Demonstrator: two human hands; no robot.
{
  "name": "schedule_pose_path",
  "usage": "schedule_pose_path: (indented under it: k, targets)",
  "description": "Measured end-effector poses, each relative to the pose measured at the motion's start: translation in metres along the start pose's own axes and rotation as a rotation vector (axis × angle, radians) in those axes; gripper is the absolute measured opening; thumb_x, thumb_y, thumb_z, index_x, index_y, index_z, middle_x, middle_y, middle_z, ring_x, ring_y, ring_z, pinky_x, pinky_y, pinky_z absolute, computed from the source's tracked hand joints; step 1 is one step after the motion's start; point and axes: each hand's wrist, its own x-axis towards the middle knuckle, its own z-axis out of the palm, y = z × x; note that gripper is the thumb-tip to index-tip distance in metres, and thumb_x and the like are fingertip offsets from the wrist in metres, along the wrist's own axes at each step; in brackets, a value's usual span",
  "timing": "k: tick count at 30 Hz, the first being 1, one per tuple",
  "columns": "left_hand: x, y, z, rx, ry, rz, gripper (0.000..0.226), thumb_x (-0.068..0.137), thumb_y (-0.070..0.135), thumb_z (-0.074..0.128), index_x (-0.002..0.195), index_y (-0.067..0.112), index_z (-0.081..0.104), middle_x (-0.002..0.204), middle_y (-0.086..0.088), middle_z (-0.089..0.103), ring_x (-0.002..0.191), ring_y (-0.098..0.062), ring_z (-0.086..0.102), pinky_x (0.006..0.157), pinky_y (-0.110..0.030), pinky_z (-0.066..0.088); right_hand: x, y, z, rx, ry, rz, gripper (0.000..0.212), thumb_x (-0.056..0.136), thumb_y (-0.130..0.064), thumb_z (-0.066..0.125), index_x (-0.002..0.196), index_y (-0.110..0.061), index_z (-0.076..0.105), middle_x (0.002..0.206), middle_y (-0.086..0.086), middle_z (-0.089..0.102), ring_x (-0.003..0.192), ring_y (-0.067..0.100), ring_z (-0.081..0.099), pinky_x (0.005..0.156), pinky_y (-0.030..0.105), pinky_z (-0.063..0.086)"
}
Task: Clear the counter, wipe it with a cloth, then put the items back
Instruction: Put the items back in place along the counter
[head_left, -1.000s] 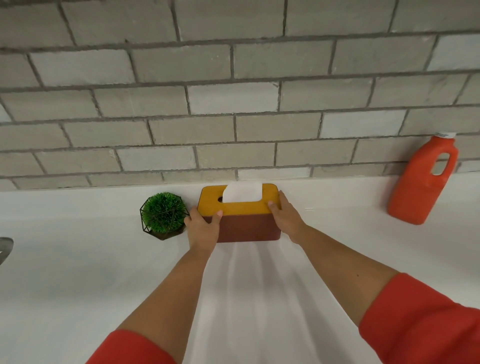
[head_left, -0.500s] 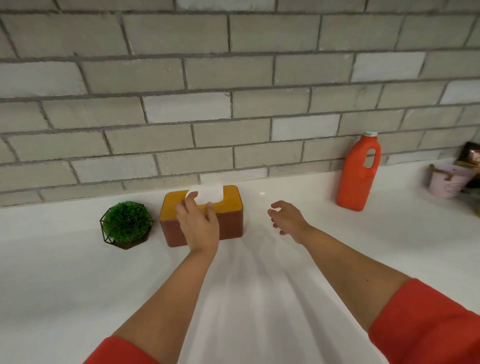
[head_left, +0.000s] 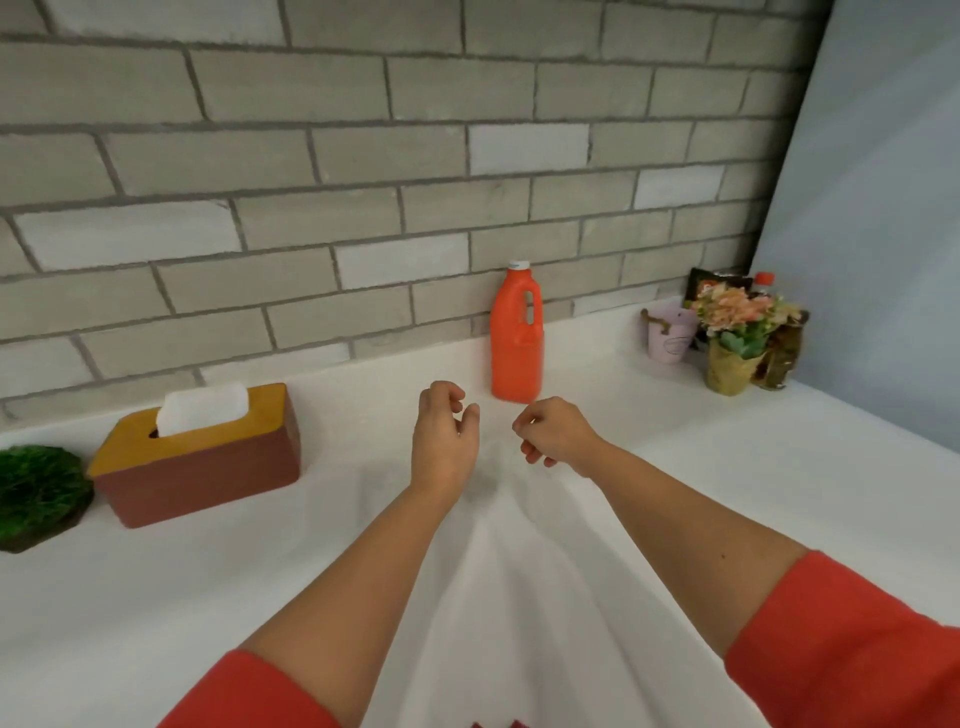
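A brown tissue box (head_left: 208, 467) with a yellow lid and a white tissue sticking up stands on the white counter (head_left: 675, 493) at the left. Beside it at the frame's left edge sits a small green plant (head_left: 39, 491) in a dark geometric holder. An orange bottle (head_left: 517, 335) with a white cap stands upright against the brick wall. My left hand (head_left: 444, 441) and my right hand (head_left: 556, 434) hover over the counter just in front of the bottle, fingers loosely curled, holding nothing.
At the back right corner stand a pale pink pot (head_left: 670, 332), a gold pot of pink flowers (head_left: 737, 338), a dark snack bag (head_left: 714, 286) and a dark jar (head_left: 782, 358). A grey-blue panel (head_left: 883, 208) closes the right side.
Both hands have let go of the tissue box and moved right, toward the orange bottle. The view has swung right, bringing the corner items into sight.
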Motion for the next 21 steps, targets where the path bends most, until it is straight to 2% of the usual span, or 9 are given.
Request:
schedule_pose_path:
  k: [3,7,12,14,17,19,21]
  targets:
    - [-0.011,0.027,0.046,-0.020,-0.039,0.041,0.015,0.092,0.011,0.051,0.106,0.006,0.048,0.100,-0.002,0.046,0.065,-0.003,0.045,0.072,-0.025,0.039,-0.008,0.036,-0.041,-0.024,0.027,0.028,0.021,0.090,-0.008,0.047,0.099,-0.005,0.065,0.065,0.003,0.060,0.055,0.013,0.059,0.045,0.020,0.041]
    - [-0.024,0.057,0.103,-0.036,-0.088,0.077,0.017,0.091,0.010,0.053,0.107,0.007,0.049,0.100,-0.001,0.045,0.067,-0.015,0.046,0.072,-0.024,0.038,-0.018,0.082,-0.090,-0.035,0.059,0.075,0.020,0.091,-0.009,0.048,0.099,-0.006,0.066,0.065,0.003,0.060,0.054,0.013,0.058,0.046,0.019,0.042]
    - [-0.035,0.080,0.160,-0.015,-0.199,0.075,0.022,0.091,0.011,0.053,0.113,0.008,0.048,0.106,0.000,0.042,0.066,-0.006,0.045,0.076,-0.025,0.041,-0.019,0.125,-0.133,-0.048,0.066,0.127,0.020,0.091,-0.011,0.048,0.099,-0.007,0.065,0.072,0.006,0.063,0.056,0.013,0.059,0.047,0.020,0.043]
    - [-0.033,0.082,0.174,0.034,-0.271,0.065,0.026,0.092,0.012,0.053,0.117,0.010,0.048,0.112,-0.003,0.043,0.068,-0.011,0.048,0.077,-0.024,0.041,-0.013,0.136,-0.142,-0.048,0.062,0.145,0.019,0.090,-0.011,0.048,0.098,-0.008,0.065,0.072,0.005,0.062,0.057,0.013,0.059,0.047,0.020,0.044]
    - [-0.017,0.083,0.189,0.090,-0.368,0.036,0.035,0.092,0.016,0.053,0.126,0.014,0.046,0.126,-0.006,0.041,0.080,-0.017,0.053,0.087,-0.028,0.043,0.002,0.144,-0.151,-0.035,0.075,0.159,0.020,0.091,-0.011,0.047,0.099,-0.009,0.065,0.076,0.004,0.061,0.060,0.014,0.059,0.048,0.020,0.044]
    - [-0.003,0.082,0.197,0.126,-0.432,0.016,0.042,0.093,0.019,0.052,0.133,0.015,0.042,0.136,-0.006,0.037,0.099,-0.024,0.056,0.094,-0.030,0.042,0.014,0.147,-0.153,-0.022,0.096,0.156,0.023,0.091,-0.011,0.047,0.105,-0.008,0.064,0.087,0.006,0.062,0.068,0.018,0.060,0.049,0.020,0.044]
    - [0.008,0.081,0.205,0.141,-0.484,0.008,0.049,0.094,0.021,0.051,0.139,0.015,0.036,0.144,-0.005,0.031,0.118,-0.026,0.051,0.102,-0.032,0.040,0.025,0.151,-0.155,-0.021,0.109,0.164,0.027,0.090,-0.012,0.050,0.115,-0.008,0.061,0.096,0.007,0.060,0.076,0.021,0.060,0.050,0.021,0.045]
